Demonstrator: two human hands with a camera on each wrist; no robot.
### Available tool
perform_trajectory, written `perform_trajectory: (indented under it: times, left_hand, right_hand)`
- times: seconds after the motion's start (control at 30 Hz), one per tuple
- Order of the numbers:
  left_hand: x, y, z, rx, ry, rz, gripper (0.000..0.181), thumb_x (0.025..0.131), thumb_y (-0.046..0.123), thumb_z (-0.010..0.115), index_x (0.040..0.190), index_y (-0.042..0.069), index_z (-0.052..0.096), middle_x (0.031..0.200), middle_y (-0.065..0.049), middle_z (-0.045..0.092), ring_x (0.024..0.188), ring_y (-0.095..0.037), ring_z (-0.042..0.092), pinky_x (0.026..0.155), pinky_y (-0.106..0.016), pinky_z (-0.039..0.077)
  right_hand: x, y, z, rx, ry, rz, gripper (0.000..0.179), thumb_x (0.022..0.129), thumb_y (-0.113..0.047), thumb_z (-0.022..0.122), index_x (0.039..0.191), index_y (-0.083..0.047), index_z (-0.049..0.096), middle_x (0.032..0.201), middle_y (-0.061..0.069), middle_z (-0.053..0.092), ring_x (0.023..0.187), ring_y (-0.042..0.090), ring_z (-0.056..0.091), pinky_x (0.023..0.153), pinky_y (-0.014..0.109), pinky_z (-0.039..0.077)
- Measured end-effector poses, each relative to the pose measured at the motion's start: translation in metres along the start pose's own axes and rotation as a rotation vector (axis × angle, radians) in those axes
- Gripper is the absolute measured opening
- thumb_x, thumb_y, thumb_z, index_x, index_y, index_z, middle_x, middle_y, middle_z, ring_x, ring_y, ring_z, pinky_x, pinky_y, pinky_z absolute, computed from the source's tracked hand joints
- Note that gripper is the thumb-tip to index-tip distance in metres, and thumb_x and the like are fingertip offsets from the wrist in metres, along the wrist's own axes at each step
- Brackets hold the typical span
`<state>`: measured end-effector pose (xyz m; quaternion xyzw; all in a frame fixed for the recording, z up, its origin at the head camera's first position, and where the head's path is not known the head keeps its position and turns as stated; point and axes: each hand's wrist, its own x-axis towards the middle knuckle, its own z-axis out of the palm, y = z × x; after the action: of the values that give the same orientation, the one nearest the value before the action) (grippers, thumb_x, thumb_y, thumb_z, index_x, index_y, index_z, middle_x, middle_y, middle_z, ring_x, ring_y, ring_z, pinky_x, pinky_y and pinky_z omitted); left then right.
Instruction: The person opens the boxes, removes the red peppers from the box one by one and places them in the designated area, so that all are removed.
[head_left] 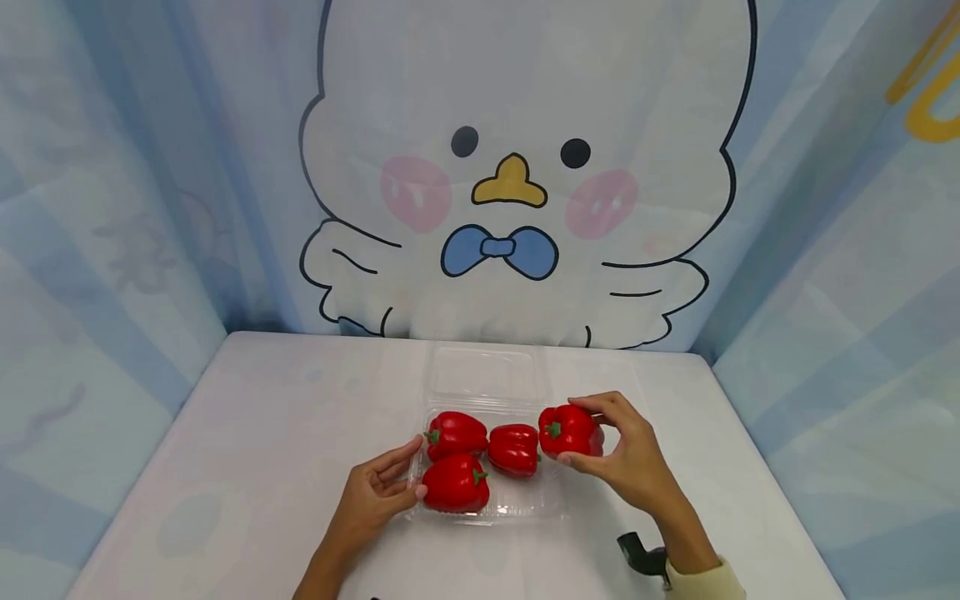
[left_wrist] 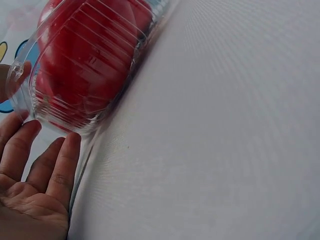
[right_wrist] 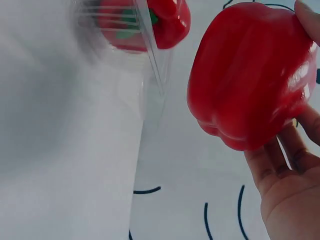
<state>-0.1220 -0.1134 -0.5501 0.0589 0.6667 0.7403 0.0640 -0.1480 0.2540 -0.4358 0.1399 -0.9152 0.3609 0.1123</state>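
Observation:
In the head view, a clear plastic container [head_left: 517, 500] stands on the table with its lid [head_left: 480, 375] folded back. Inside sit three red bell peppers with green stems: one at back left [head_left: 459, 435], one at front left [head_left: 456, 485] and one in the middle [head_left: 513, 450]. My left hand [head_left: 378, 492] holds the container's left edge; the left wrist view shows its fingertips [left_wrist: 72, 142] against the ribbed wall. My right hand [head_left: 626, 454] grips another red bell pepper [head_left: 572, 431], thumb and fingers on opposite sides. From the right wrist, this pepper [right_wrist: 250, 75] appears raised beside the container.
A white table [head_left: 262, 467] lies under everything. Behind it hangs a curtain [head_left: 525, 83] with a cartoon bird, and more curtain [head_left: 97, 250] closes off the sides. A dark strap piece [head_left: 641, 554] sticks out near the right wrist.

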Motion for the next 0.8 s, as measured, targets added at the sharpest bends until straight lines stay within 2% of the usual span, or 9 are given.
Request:
perform_trajectory:
  times: [0.13, 0.23, 0.3, 0.37, 0.43, 0.5, 0.8]
  left_hand:
    - [-0.001, 0.000, 0.000, 0.002, -0.005, 0.009, 0.068, 0.087, 0.004, 0.086, 0.150, 0.003, 0.060, 0.159, -0.011, 0.055, 0.141, -0.004, 0.053, 0.103, -0.018, 0.056]
    - [-0.001, 0.000, 0.000, -0.005, -0.013, 0.013, 0.067, 0.088, 0.003, 0.085, 0.150, 0.002, 0.059, 0.160, -0.012, 0.054, 0.142, -0.008, 0.052, 0.104, -0.018, 0.054]
    - [-0.001, 0.000, 0.000, -0.009, -0.013, 0.013, 0.067, 0.088, 0.003, 0.085, 0.150, 0.001, 0.058, 0.159, -0.012, 0.054, 0.143, -0.011, 0.052, 0.104, -0.018, 0.054]
    - [-0.001, 0.000, 0.000, -0.008, -0.011, 0.015, 0.068, 0.088, 0.003, 0.085, 0.150, 0.001, 0.058, 0.159, -0.012, 0.055, 0.144, -0.015, 0.052, 0.105, -0.019, 0.053]
    - [-0.001, 0.001, 0.000, -0.002, -0.005, 0.014, 0.067, 0.088, 0.003, 0.085, 0.150, 0.001, 0.058, 0.159, -0.012, 0.055, 0.144, -0.017, 0.052, 0.104, -0.019, 0.053]
    - [0.000, 0.001, 0.000, 0.003, -0.003, 0.013, 0.067, 0.088, 0.003, 0.085, 0.150, 0.000, 0.058, 0.158, -0.012, 0.055, 0.143, -0.018, 0.053, 0.104, -0.018, 0.053]
    - [0.001, 0.001, 0.000, -0.012, -0.011, 0.000, 0.068, 0.088, 0.003, 0.084, 0.151, -0.001, 0.057, 0.159, -0.014, 0.055, 0.144, -0.022, 0.052, 0.103, -0.023, 0.056]
  right_hand:
    - [0.002, 0.008, -0.007, -0.001, 0.005, 0.024, 0.072, 0.074, -0.025, 0.099, 0.139, -0.019, 0.068, 0.132, 0.004, 0.065, 0.120, 0.022, 0.064, 0.096, 0.013, 0.053]
    - [0.004, 0.014, -0.012, -0.011, 0.011, 0.033, 0.071, 0.076, -0.023, 0.099, 0.140, -0.018, 0.068, 0.132, 0.007, 0.065, 0.120, 0.026, 0.064, 0.095, 0.014, 0.053]
    - [0.006, 0.019, -0.013, -0.018, 0.011, 0.041, 0.072, 0.076, -0.023, 0.098, 0.140, -0.018, 0.068, 0.132, 0.007, 0.064, 0.120, 0.027, 0.063, 0.095, 0.021, 0.059]
    - [0.008, 0.025, -0.013, -0.019, 0.010, 0.048, 0.071, 0.077, -0.023, 0.098, 0.141, -0.017, 0.068, 0.133, 0.009, 0.064, 0.120, 0.030, 0.063, 0.095, 0.032, 0.064]
    - [0.010, 0.032, -0.012, -0.019, 0.003, 0.066, 0.071, 0.077, -0.023, 0.098, 0.141, -0.016, 0.067, 0.133, 0.010, 0.064, 0.122, 0.031, 0.062, 0.094, 0.045, 0.066]
    - [0.011, 0.039, -0.010, -0.017, -0.003, 0.086, 0.071, 0.078, -0.023, 0.097, 0.142, -0.015, 0.067, 0.135, 0.012, 0.063, 0.123, 0.034, 0.062, 0.093, 0.053, 0.066]
    - [0.014, 0.067, -0.003, -0.027, -0.046, 0.174, 0.074, 0.079, -0.020, 0.096, 0.145, -0.013, 0.064, 0.140, 0.016, 0.059, 0.129, 0.040, 0.058, 0.098, 0.058, 0.063]
